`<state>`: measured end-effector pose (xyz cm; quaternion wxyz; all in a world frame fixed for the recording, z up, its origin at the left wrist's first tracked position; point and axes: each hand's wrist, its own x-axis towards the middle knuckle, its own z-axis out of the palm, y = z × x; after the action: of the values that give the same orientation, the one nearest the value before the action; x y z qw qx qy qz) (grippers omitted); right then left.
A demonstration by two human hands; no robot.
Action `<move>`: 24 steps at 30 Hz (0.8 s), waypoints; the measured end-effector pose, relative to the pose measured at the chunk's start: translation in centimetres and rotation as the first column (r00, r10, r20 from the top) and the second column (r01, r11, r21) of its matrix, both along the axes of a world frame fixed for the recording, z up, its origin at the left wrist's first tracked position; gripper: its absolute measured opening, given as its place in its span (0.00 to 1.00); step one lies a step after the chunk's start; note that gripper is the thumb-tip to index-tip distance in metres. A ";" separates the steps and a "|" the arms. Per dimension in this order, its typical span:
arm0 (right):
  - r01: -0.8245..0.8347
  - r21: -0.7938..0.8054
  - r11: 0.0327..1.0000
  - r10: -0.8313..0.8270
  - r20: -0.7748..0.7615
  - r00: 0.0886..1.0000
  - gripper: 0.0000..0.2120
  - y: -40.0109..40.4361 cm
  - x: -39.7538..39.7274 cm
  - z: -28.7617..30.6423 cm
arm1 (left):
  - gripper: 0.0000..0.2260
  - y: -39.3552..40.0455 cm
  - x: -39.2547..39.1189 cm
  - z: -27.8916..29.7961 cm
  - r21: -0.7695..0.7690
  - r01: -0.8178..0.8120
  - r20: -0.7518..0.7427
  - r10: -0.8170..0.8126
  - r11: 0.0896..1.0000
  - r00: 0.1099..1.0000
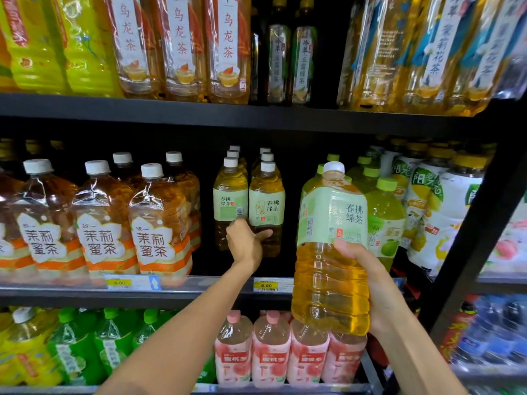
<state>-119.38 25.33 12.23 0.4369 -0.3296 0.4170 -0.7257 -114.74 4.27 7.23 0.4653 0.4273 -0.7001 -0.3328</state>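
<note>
Middle shelf [199, 297] of a shop drinks rack; at far left, amber jasmine tea bottles [155, 223]; in the centre, the left hand [246, 243] reaches in, fingers curled low at the front pair of small green tea bottles, thumb wrapped across the right-hand shelf bottle [266, 206]; further right, the right hand [368, 269] clasps a large green tea bottle [330, 280] upright, off the shelf, in front of it. This looks like restocking; next, probably nudge the small bottles aside, then stand the large one in the dark gap beside them.
</note>
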 end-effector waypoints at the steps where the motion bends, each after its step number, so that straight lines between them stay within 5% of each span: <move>1: 0.001 0.000 1.000 -0.001 -0.003 1.000 0.45 0.0 0.0 0.1 | 0.19 -0.1 -0.2 -0.1 -0.014 -0.011 -0.002 0.011 1.000 1.000; 17: 0.010 0.047 0.999 -0.009 -0.026 1.000 0.46 0.2 0.4 0.1 | 0.11 -0.5 -0.7 -0.2 -0.056 0.004 0.058 0.000 0.998 0.998; 24: 0.067 0.105 0.992 -0.064 -0.030 0.997 0.49 -0.3 0.8 0.7 | 0.14 0.3 6.5 -0.7 -0.387 0.132 0.261 -0.029 0.913 0.965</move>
<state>-118.57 25.08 12.89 0.4241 -0.3018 0.4713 -0.7119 -108.20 4.53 6.54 0.4370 0.3317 -0.8234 -0.1451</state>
